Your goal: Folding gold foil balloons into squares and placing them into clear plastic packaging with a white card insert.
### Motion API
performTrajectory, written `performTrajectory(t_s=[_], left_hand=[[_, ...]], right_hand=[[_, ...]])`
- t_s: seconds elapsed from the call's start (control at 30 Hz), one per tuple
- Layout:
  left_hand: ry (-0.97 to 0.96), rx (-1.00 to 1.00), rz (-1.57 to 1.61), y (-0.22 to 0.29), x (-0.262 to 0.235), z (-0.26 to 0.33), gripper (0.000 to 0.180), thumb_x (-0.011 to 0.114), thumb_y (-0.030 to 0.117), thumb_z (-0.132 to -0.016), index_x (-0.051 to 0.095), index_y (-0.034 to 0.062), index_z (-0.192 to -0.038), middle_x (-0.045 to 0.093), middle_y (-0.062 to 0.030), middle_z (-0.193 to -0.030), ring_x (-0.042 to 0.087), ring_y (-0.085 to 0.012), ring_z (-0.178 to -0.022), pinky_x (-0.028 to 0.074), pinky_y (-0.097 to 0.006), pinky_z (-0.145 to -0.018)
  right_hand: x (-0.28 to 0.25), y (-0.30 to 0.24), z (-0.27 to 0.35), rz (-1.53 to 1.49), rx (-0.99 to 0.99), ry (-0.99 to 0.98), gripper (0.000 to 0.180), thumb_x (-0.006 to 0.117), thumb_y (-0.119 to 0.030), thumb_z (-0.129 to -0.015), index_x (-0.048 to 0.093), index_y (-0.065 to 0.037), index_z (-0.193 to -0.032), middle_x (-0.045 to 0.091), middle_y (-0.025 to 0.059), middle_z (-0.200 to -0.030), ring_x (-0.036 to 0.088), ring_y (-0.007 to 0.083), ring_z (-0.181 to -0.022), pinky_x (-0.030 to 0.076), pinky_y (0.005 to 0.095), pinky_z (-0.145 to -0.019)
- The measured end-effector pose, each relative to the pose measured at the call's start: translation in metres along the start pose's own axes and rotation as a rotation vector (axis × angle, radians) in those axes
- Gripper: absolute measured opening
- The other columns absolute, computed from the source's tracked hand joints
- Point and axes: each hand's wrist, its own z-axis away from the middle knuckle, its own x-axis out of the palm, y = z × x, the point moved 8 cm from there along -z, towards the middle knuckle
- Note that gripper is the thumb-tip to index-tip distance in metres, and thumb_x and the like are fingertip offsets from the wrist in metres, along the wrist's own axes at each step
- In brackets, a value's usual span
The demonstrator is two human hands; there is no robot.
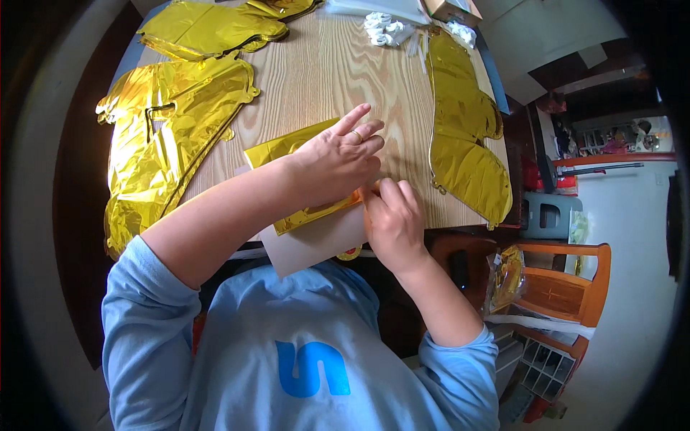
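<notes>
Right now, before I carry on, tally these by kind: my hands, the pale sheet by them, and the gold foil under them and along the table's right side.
Hands: 2 (left hand, right hand)
Pale sheet: 1
Gold foil: 2 (folded foil, right-side foil; layers uncounted)
Total: 5

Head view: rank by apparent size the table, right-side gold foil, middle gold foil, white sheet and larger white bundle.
1. Table
2. Right-side gold foil
3. Middle gold foil and white sheet: partly covered, too alike to rank
4. Larger white bundle
</notes>
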Motion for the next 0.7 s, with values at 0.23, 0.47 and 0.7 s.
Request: performTrajectory(t_s=[0.23,0.47,0.7], left_hand=[[-0.07,-0.012,0.288,0.01,-0.03,0.031,0.034,0.064,0.022,-0.08,0.072,0.0083,-0.11,0.061,-0.0112,-0.121,0.05,-0.0317,-0.131,0.027,-0.056,-0.122],[-0.015,-0.075,0.203,0.045,-0.026,0.06,0.04,0.061,0.02,-0.084,0.068,0.0,-0.117,0.062,-0.0106,-0.117,0.057,-0.0293,-0.122,0.035,-0.054,-0.118],[-0.042,-0.181,0.213,0.05,-0.021,0.056,0.042,0.063,0.022,-0.082,0.068,-0.0003,-0.118,0.06,-0.0104,-0.114,0.057,-0.03,-0.119,0.035,-0.053,-0.118]], right_hand=[[-0.004,0.007,0.0,-0.087,0.025,0.042,0.021,0.067,-0.003,-0.079,0.074,-0.005,-0.098,0.06,0.0058,-0.088,0.056,0.0265,-0.082,0.048,0.0384,-0.073],[-0.001,0.005,0.0,-0.044,-0.001,0.049,0.02,0.067,-0.006,-0.08,0.074,-0.004,-0.099,0.057,0.0043,-0.087,0.054,0.0249,-0.081,0.047,0.0379,-0.073],[-0.002,-0.018,0.001,0.163,-0.069,-0.023,0.019,0.064,-0.007,-0.09,0.071,0.001,-0.105,0.053,0.0062,-0.086,0.052,0.0237,-0.082,0.045,0.0384,-0.071]])
